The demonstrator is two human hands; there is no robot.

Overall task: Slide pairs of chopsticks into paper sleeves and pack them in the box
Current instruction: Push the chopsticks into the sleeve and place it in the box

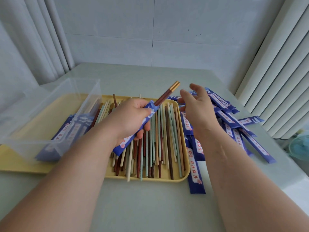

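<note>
Left grip (pixel 132 118) curls round a blue paper sleeve (pixel 144 120) with white clouds, a pink flower and red lettering. It is held tilted above the tray. A dark brown chopstick pair (pixel 164 97) with a gold cap sticks out of its top.

Right grip (pixel 199 109) is open with fingers spread, holding nothing, just right of the gold cap.

Yellow tray (pixel 184 178) holds loose chopsticks (pixel 155 148) in brown, mint, cream and tan. Clear plastic box (pixel 50 114) sits on the tray's left part with filled sleeves (pixel 66 131) inside.

Pile of blue sleeves (pixel 234 118) lies right of the tray on the pale grey-green counter (pixel 150 206).

Tiled wall (pixel 184 39) behind, white curtains (pixel 41 39) on both sides.
</note>
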